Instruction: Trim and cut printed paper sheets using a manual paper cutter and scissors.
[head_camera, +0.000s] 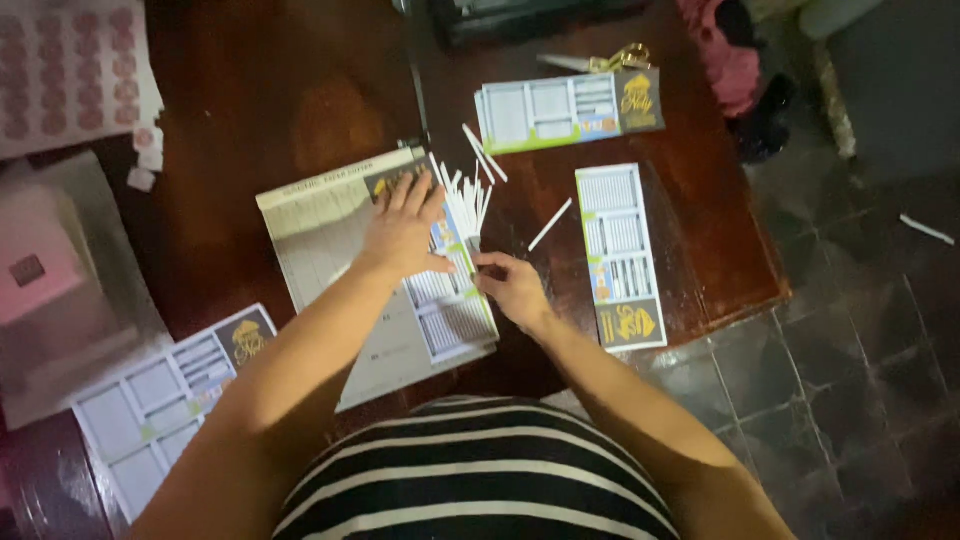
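Evidently this is the trimming step: the left hand (403, 232) lies flat, fingers spread, pressing a printed card (445, 300) onto a grey board (330, 250) on the table (250, 110). The right hand (512, 288) is curled at the card's right edge, fingertips pinched together; whether they hold a blade I cannot tell. White strips (465, 200) lie fanned just beyond the fingers. Judging by this, the next stroke wants the card held still and the cut kept straight.

The left hand (405, 232) hides part of the printed sheet (450, 310); a sticker sheet (70, 70) is cut off.
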